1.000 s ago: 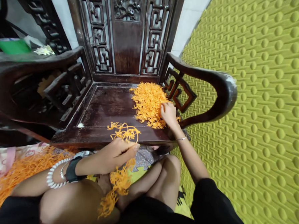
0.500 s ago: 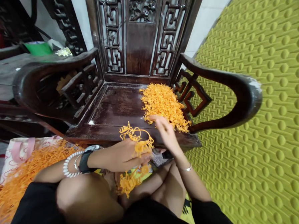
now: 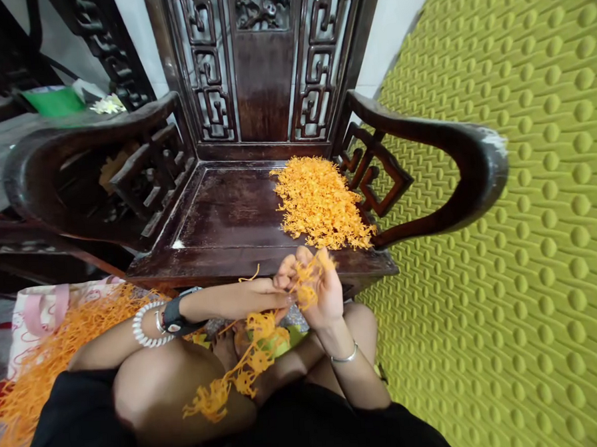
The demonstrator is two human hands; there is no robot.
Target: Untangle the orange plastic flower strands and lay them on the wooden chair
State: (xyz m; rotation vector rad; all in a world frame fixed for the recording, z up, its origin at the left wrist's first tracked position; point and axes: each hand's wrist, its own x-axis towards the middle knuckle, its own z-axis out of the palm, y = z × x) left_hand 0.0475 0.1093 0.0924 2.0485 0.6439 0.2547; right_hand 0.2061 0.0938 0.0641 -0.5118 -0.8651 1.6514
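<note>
My left hand [image 3: 262, 297] and my right hand [image 3: 314, 289] meet just in front of the chair seat's front edge. Both grip the same orange strand of linked plastic pieces [image 3: 246, 373], which hangs down from my fingers over my lap. On the right side of the dark wooden chair seat [image 3: 223, 221] lies a pile of small orange pieces [image 3: 320, 202], a little beyond my right hand. My left wrist wears a white bead bracelet and a black band; my right wrist wears a thin bangle.
The carved dark wooden chair has curved armrests [image 3: 439, 143] on both sides. A heap of orange strands [image 3: 50, 356] lies on a pink and white bag at my left. A green bumpy mat [image 3: 529, 238] covers the floor at right. A green box [image 3: 54, 101] sits on a table at far left.
My right hand left the orange pile on the seat and came back to my left hand. Both hands now hold the strand together, lower and nearer my lap.
</note>
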